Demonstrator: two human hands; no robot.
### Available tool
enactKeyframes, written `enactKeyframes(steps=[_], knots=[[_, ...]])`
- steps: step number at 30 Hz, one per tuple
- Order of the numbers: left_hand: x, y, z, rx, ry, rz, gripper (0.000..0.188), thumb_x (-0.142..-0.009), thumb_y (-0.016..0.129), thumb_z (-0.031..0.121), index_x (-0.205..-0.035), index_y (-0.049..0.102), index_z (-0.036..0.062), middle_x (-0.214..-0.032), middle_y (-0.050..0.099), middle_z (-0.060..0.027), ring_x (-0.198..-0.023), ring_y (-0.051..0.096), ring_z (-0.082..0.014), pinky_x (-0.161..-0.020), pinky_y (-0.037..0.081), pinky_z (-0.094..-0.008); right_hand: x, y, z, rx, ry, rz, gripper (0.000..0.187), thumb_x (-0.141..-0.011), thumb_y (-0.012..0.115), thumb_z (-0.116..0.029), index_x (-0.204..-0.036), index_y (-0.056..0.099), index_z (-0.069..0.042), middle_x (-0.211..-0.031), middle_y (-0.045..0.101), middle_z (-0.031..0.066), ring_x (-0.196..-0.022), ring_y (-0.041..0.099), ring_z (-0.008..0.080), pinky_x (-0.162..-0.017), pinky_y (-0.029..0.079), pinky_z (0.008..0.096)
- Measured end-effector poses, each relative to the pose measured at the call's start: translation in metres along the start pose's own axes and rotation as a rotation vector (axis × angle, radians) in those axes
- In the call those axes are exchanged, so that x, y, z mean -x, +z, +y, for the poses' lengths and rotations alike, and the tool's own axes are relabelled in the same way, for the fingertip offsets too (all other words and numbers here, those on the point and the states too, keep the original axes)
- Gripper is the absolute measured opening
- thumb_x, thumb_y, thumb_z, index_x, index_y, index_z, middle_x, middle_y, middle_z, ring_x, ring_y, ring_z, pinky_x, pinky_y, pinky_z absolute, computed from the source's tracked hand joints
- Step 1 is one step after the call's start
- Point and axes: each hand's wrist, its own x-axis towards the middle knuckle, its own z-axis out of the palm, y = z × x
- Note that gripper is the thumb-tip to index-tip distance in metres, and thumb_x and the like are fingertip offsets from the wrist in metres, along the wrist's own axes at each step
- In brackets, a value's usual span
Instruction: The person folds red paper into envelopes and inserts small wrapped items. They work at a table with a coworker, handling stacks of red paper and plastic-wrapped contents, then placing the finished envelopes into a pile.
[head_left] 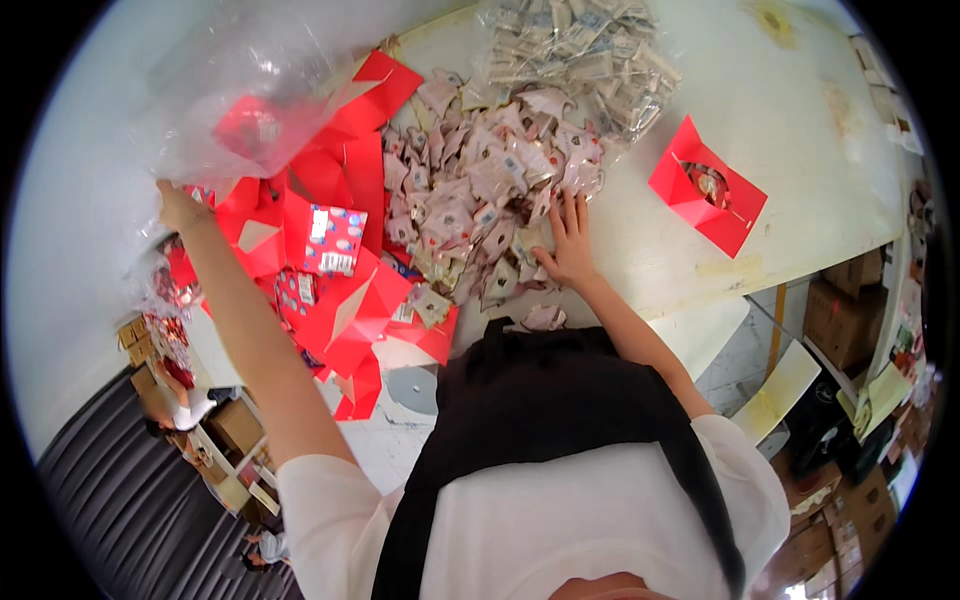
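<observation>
My left hand [183,208] is stretched out to the far left, its fingers closed at the edge of a large clear plastic bag [185,130]. Below and beside it lie folded red cards [340,190] in a loose heap, along with a patterned red packet [334,240]. My right hand [570,250] is open, its fingers spread against the right side of a pile of small pale sachets [470,190]. Nothing shows in its grip. A single sachet [543,318] lies near the table edge, close to my body.
Behind the pile sits a clear bag full of small white packets [600,60]. One folded red card [708,190] with a dark oval opening stands apart on the right of the white table [800,170]. Cardboard boxes [845,320] are beyond the right edge; other people [190,410] are at lower left.
</observation>
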Motion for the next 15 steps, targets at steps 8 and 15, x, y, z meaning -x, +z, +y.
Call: enactKeyframes(steps=[8,15], knots=[[0.204,0.150,-0.092,-0.954,1.165,-0.275,0.094,-0.074,0.074,0.044,-0.139,0.028,-0.0057,-0.143,0.030,-0.0275,-0.131,0.031,-0.0426,-0.108,0.025,-0.0553,-0.020,-0.093,0.051,0.320,0.128,0.174,0.054,-0.086,0.059,-0.020,-0.133,0.042,-0.002,-0.139,0.039,0.0206,-0.127,0.038,0.0389,-0.104,0.029,0.0506],[0.271,0.260,-0.136,-0.887,0.411,-1.063,0.067,-0.081,0.068,0.030,-0.138,0.039,0.0106,-0.123,0.053,-0.0222,-0.116,0.051,-0.0356,-0.090,0.044,-0.0444,-0.048,-0.140,0.166,0.409,0.380,0.428,0.048,-0.093,0.055,-0.027,-0.132,0.043,-0.002,-0.136,0.043,0.0197,-0.123,0.045,0.0323,-0.098,0.039,0.0459]])
